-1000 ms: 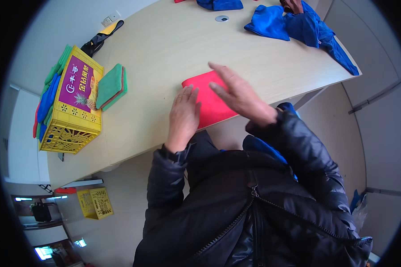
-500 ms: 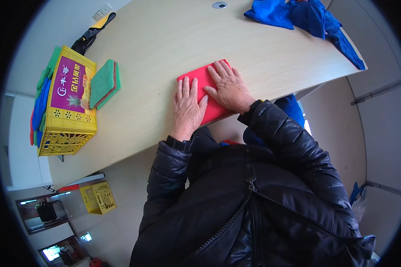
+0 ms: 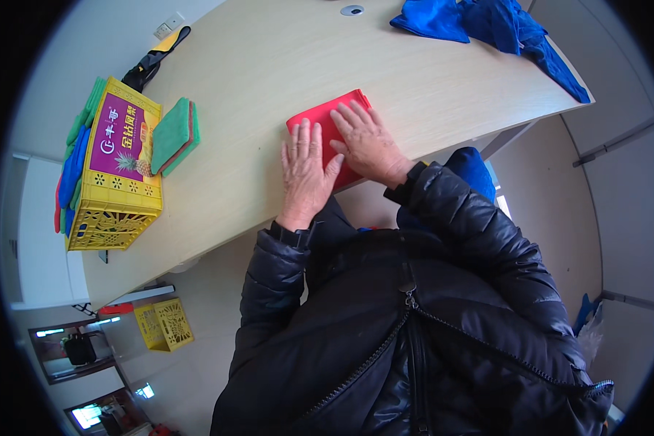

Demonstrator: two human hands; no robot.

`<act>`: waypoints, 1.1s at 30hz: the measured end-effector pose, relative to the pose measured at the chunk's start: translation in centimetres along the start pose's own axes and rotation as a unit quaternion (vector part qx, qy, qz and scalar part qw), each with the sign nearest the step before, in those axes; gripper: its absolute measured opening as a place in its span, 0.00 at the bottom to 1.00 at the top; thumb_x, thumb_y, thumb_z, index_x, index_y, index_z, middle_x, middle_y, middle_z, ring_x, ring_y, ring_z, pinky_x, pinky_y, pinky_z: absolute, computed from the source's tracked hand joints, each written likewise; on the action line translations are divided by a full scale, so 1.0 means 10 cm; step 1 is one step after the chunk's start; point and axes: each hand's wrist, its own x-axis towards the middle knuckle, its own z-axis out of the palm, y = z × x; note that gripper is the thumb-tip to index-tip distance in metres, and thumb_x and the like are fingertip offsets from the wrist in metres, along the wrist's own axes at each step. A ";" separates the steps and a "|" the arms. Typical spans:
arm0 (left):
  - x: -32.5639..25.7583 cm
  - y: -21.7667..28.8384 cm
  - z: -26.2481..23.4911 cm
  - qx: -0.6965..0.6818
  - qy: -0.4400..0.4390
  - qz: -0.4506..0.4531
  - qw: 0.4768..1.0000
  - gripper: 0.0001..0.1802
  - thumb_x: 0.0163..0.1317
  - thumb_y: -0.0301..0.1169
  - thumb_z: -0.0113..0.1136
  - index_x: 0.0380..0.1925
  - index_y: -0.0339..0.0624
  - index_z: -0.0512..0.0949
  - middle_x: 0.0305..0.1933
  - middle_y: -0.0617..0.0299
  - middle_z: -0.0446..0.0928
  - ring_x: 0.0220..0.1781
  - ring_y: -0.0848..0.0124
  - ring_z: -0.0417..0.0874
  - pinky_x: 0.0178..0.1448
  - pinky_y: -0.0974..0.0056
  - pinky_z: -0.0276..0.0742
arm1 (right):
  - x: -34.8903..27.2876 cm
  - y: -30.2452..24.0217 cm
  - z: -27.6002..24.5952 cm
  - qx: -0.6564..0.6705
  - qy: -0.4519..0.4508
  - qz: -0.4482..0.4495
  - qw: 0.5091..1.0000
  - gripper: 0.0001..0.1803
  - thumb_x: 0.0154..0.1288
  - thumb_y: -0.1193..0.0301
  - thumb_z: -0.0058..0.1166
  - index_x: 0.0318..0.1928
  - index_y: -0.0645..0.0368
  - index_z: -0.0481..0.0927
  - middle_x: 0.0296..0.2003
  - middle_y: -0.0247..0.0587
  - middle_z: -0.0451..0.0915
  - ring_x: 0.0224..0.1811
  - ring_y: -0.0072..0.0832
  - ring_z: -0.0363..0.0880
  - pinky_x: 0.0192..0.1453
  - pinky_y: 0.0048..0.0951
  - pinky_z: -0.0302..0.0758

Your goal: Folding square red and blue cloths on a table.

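A flat, folded red cloth (image 3: 325,116) lies at the near edge of the table. My left hand (image 3: 303,174) rests palm down over its left side, fingers stretched out and slightly apart. Over the right side is my right hand (image 3: 370,145), also flat, with its fingers pointing away and to the left. Both hands are open, thumbs turned toward each other. Between them part of the red surface shows; the rest is hidden under the palms. At the far right corner the cloth's layers stand a little apart.
Left on the table stands a yellow plastic crate (image 3: 116,218) holding green, blue and red cloths. A folded green and brown-red stack (image 3: 176,136) leans beside it. Crumpled blue cloth (image 3: 490,25) lies at the far right. Another yellow crate (image 3: 165,325) is on the floor.
My hands have drawn slightly nearer to me across the red cloth, baring more of its far edge. The whole view has shifted a little.
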 end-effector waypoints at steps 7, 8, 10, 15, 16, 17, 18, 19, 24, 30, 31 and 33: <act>-0.06 0.04 0.09 0.009 -0.012 0.024 1.000 0.40 0.73 0.51 0.52 0.75 0.36 0.59 0.81 0.47 0.53 0.83 0.52 0.51 0.82 0.44 0.47 | -0.17 0.09 0.11 -0.005 0.006 -0.026 1.000 0.33 0.78 0.53 0.42 0.76 0.57 0.62 0.76 0.46 0.59 0.81 0.44 0.52 0.82 0.49 0.48; -0.08 0.03 0.09 0.006 -0.016 0.019 1.000 0.39 0.73 0.50 0.52 0.75 0.36 0.59 0.81 0.47 0.53 0.83 0.52 0.51 0.82 0.44 0.47 | -0.18 0.10 0.11 -0.003 0.003 -0.028 1.000 0.33 0.78 0.53 0.42 0.76 0.57 0.62 0.76 0.46 0.59 0.81 0.44 0.52 0.82 0.49 0.48; -0.09 0.03 0.09 -0.002 -0.021 0.015 1.000 0.39 0.73 0.49 0.52 0.75 0.36 0.58 0.81 0.48 0.53 0.83 0.53 0.51 0.82 0.44 0.48 | -0.22 0.16 0.10 0.001 -0.012 -0.013 1.000 0.33 0.78 0.53 0.42 0.76 0.56 0.61 0.77 0.45 0.58 0.81 0.44 0.52 0.82 0.48 0.48; -0.22 -0.03 0.01 0.018 -0.022 0.002 1.000 0.38 0.74 0.48 0.51 0.75 0.36 0.58 0.81 0.48 0.53 0.83 0.53 0.52 0.81 0.44 0.49 | -0.27 0.28 0.07 0.006 -0.030 0.024 0.999 0.33 0.79 0.54 0.41 0.76 0.55 0.60 0.78 0.46 0.56 0.80 0.46 0.51 0.81 0.49 0.49; -0.27 -0.02 -0.02 0.021 -0.037 -0.008 0.999 0.37 0.74 0.47 0.51 0.75 0.36 0.58 0.81 0.48 0.53 0.82 0.53 0.52 0.81 0.44 0.50 | -0.29 0.31 0.04 0.005 -0.028 0.024 0.999 0.33 0.79 0.54 0.41 0.76 0.55 0.60 0.78 0.46 0.56 0.80 0.46 0.51 0.81 0.49 0.49; -0.31 -0.02 -0.06 0.023 -0.051 -0.018 0.998 0.37 0.75 0.47 0.50 0.75 0.36 0.58 0.81 0.47 0.54 0.82 0.53 0.53 0.81 0.44 0.50 | -0.32 0.35 0.01 -0.015 -0.032 0.024 0.999 0.33 0.79 0.54 0.41 0.76 0.56 0.60 0.77 0.46 0.56 0.80 0.46 0.52 0.81 0.50 0.49; -0.32 -0.02 -0.09 0.026 -0.066 -0.027 0.997 0.36 0.75 0.46 0.50 0.75 0.36 0.58 0.81 0.47 0.54 0.82 0.53 0.53 0.81 0.44 0.50 | -0.35 0.39 -0.02 -0.036 -0.037 0.024 0.998 0.33 0.79 0.54 0.42 0.76 0.56 0.60 0.77 0.47 0.57 0.80 0.46 0.52 0.81 0.50 0.50; -0.30 -0.05 -0.13 0.026 -0.062 -0.027 0.997 0.36 0.75 0.46 0.50 0.75 0.36 0.58 0.81 0.47 0.54 0.82 0.53 0.53 0.81 0.44 0.50 | -0.35 0.40 -0.07 -0.056 -0.040 0.024 0.997 0.33 0.79 0.54 0.42 0.76 0.56 0.60 0.77 0.47 0.57 0.80 0.47 0.52 0.81 0.50 0.50; 0.00 -0.14 -0.24 0.026 -0.060 -0.036 0.997 0.36 0.76 0.49 0.46 0.75 0.37 0.57 0.80 0.47 0.55 0.82 0.52 0.54 0.81 0.45 0.50 | -0.05 0.30 -0.09 -0.050 0.015 -0.010 0.999 0.33 0.78 0.53 0.43 0.76 0.56 0.61 0.76 0.49 0.58 0.79 0.48 0.53 0.80 0.51 0.51; 0.32 -0.35 0.05 0.021 -0.113 -0.041 0.992 0.38 0.77 0.53 0.42 0.76 0.38 0.55 0.81 0.46 0.54 0.82 0.52 0.54 0.82 0.48 0.49 | 0.16 0.19 0.14 -0.009 -0.009 -0.019 1.000 0.34 0.77 0.51 0.44 0.75 0.57 0.62 0.75 0.50 0.60 0.80 0.48 0.54 0.80 0.51 0.52; 0.32 -0.39 0.09 0.018 -0.124 -0.045 0.991 0.38 0.77 0.53 0.42 0.76 0.38 0.55 0.81 0.46 0.54 0.82 0.52 0.54 0.82 0.48 0.49 | 0.13 0.20 0.18 -0.017 -0.011 -0.027 0.999 0.34 0.77 0.50 0.44 0.75 0.57 0.62 0.75 0.50 0.60 0.80 0.48 0.53 0.80 0.51 0.52; 0.36 -0.42 0.05 -0.006 -0.094 -0.019 0.995 0.39 0.76 0.54 0.43 0.75 0.36 0.57 0.80 0.45 0.55 0.81 0.51 0.55 0.81 0.45 0.51 | 0.11 0.25 0.21 -0.009 -0.016 -0.021 1.000 0.35 0.77 0.50 0.43 0.75 0.56 0.63 0.75 0.50 0.60 0.80 0.47 0.53 0.81 0.51 0.52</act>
